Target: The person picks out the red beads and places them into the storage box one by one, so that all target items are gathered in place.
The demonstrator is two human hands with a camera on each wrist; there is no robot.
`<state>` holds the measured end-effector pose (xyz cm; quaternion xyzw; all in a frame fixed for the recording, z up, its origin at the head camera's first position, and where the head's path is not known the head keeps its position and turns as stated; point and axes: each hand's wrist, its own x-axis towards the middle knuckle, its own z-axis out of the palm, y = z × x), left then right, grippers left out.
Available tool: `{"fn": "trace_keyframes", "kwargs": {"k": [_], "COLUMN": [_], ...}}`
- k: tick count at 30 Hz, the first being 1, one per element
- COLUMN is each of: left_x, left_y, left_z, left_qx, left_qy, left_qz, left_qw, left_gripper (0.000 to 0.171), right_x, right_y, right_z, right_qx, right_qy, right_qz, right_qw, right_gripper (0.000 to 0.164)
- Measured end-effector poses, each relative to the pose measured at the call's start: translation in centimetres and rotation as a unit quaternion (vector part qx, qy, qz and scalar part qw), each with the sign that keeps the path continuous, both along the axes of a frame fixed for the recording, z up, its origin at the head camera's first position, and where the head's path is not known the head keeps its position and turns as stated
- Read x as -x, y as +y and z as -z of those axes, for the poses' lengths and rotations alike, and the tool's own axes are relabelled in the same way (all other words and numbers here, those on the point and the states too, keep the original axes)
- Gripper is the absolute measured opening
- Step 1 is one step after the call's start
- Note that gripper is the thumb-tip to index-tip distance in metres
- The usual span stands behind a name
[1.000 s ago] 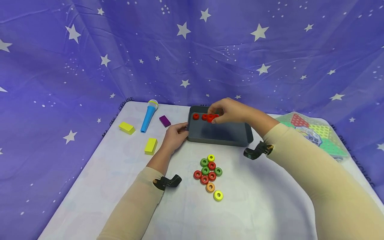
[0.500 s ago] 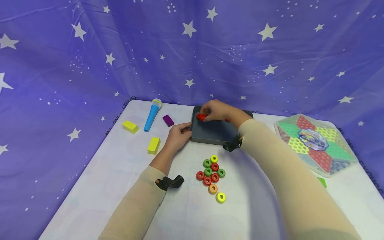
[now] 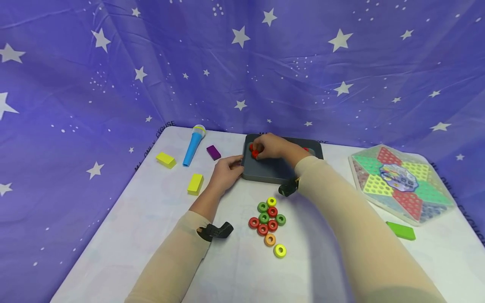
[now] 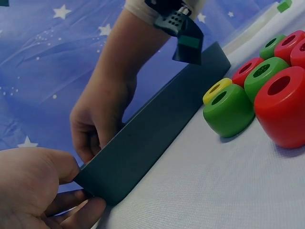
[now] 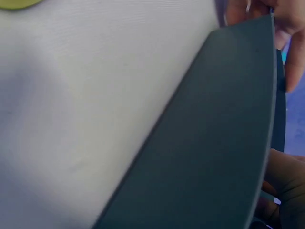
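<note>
A dark grey tray [image 3: 267,171] lies toward the back of the table. My left hand [image 3: 224,174] grips its left edge; in the left wrist view the thumb [image 4: 66,167] is at the rim and the fingers wrap the near corner. Inside the tray my right hand [image 3: 273,148] pinches a red bead [image 3: 255,154] near the left wall. Just behind it sits another red bead [image 3: 251,147]. One more red spot [image 3: 306,149] shows past the right wrist; the rest of the row is hidden by hand and arm. The tray wall [image 5: 205,129] covers the held bead in the right wrist view.
In front of the tray lie several loose red, green, yellow and orange beads [image 3: 264,218]. To the left are a blue toy microphone [image 3: 192,147], a purple block [image 3: 214,152] and two yellow blocks [image 3: 195,184]. A hexagonal star-patterned game box [image 3: 401,181] and green block [image 3: 401,230] lie right.
My right hand has moved left along the tray with the red bead, then slightly toward me, bringing it in front of the leftmost bead. The left hand has stayed on the tray edge.
</note>
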<state>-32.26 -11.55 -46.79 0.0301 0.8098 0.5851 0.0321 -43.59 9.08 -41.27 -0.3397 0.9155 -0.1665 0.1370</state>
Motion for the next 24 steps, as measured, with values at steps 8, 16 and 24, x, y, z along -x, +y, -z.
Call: {"fn": "trace_keyframes", "kwargs": {"k": [8, 16, 24], "left_x": [-0.1, -0.2, -0.1], "left_y": [0.1, 0.3, 0.3], "left_z": [0.0, 0.2, 0.1], "left_qx": [0.007, 0.005, 0.003], "left_qy": [0.004, 0.006, 0.007], "left_qz": [-0.001, -0.006, -0.01], "left_qw": [1.0, 1.0, 0.9999], "left_gripper": [0.048, 0.047, 0.046], "right_x": [-0.8, -3.4, -9.1], "right_y": [0.2, 2.4, 7.0], "right_z": [0.0, -3.0, -5.5], "right_qx": [-0.025, 0.031, 0.115], "right_qy": [0.029, 0.038, 0.045], "right_qz": [0.006, 0.001, -0.001], "right_qw": [0.999, 0.999, 0.992], "right_gripper": [0.029, 0.045, 0.035]}}
